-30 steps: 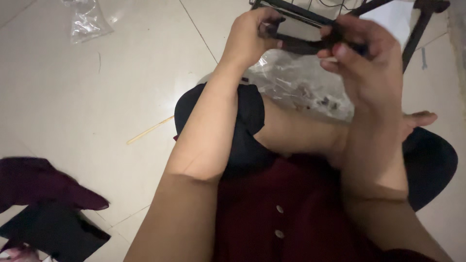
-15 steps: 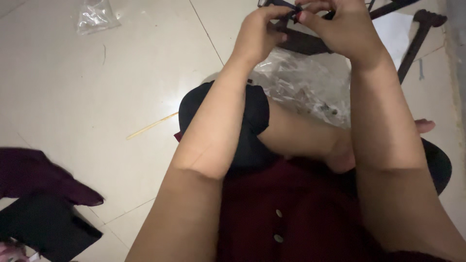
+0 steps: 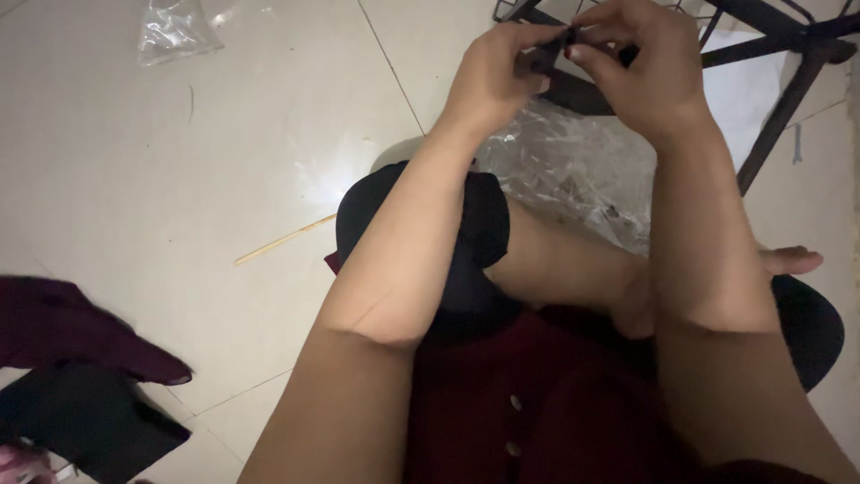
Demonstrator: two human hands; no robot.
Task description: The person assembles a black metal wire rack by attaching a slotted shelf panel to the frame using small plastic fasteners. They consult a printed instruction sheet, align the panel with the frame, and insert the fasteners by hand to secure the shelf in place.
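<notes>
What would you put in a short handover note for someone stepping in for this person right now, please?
Left hand: raised over the lap, fingertips pinched on a small dark part.
Right hand: pinches the same part from the other side; both hands meet on it.
Nearby: a crinkled clear plastic bag lies on the lap beneath the hands, with small dark bits inside. A black metal frame stands just beyond them. A second clear bag lies on the tiled floor, with a thin stick and dark cloth to the left.
Done or left: cannot tell; the part is too small to make out.
</notes>
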